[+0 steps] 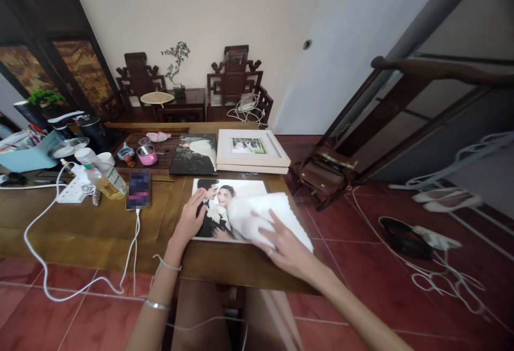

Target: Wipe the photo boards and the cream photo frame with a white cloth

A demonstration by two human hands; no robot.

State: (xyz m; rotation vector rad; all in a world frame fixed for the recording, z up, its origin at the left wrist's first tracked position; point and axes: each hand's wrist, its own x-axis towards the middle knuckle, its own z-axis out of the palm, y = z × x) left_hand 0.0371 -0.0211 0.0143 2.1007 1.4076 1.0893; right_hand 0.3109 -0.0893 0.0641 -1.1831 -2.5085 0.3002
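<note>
A black-and-white photo print of a couple lies flat on the wooden table, close to its front edge. My left hand rests on the print's left side with fingers stretched out, holding nothing. Over the right part of the print lies a folded white towel, which hides that part and hangs past the right edge. My right hand is on this towel, its fingers bent over the cloth and slightly blurred.
Behind the print are a dark photo panel and stacked light frames. To the left stand a phone on a charging cable, a bottle, a power strip and a pink cup. A chair with a brown bag is at right.
</note>
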